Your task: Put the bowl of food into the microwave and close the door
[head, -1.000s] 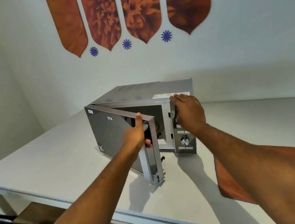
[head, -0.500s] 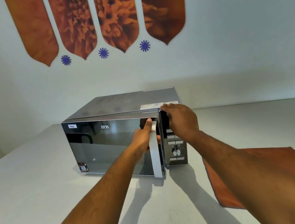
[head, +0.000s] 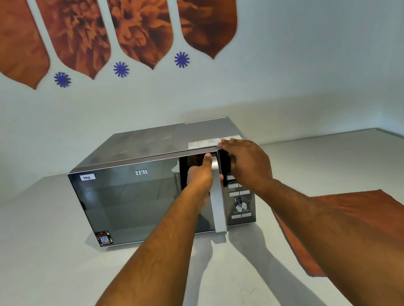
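Observation:
A silver microwave (head: 156, 144) with a dark mirrored door (head: 134, 202) stands on the white table (head: 26, 264), and the door sits flush against the body. My left hand (head: 201, 180) is wrapped around the vertical silver door handle (head: 219, 212), thumb up at its top. My right hand (head: 247, 163) lies flat against the upper control panel and top right corner of the microwave, fingers spread. The bowl of food is not visible; the dark door hides the inside.
An orange cloth mat (head: 370, 225) lies on the table to the right of the microwave. A knob (head: 240, 204) and buttons sit below my right hand. Orange petal panels (head: 139, 20) hang on the wall behind. The table's right edge runs at the far right.
The door swung from wide open to fully against the microwave body, pushed by my left hand on the handle. My right hand stayed braced on the top right corner.

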